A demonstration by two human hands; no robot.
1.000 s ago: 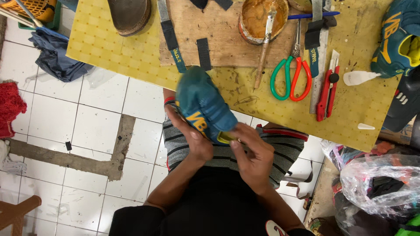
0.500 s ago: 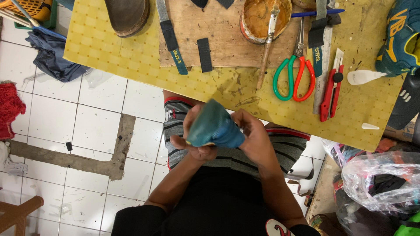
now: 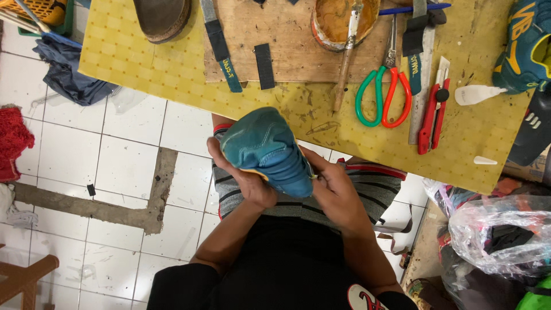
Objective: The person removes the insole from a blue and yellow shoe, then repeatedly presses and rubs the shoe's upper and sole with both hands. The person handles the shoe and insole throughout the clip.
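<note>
I have turned the teal shoe (image 3: 267, 150) upper-side up at the centre of the frame, just below the yellow worktop (image 3: 143, 63), my left hand (image 3: 244, 178) and right hand (image 3: 333, 192) both clasping it from underneath, so its sole edge now faces my lap.

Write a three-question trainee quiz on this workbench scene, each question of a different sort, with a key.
1. True or false: both the left hand and the right hand grip the teal shoe.
2. Multiple choice: the scissors on the yellow tabletop have handles that are A) both black, B) one green and one red, C) both blue.
3. Fill in: the stick leans with its upper end in the ____ of brownish glue.

Key: 1 true; 2 B; 3 bowl.
</note>
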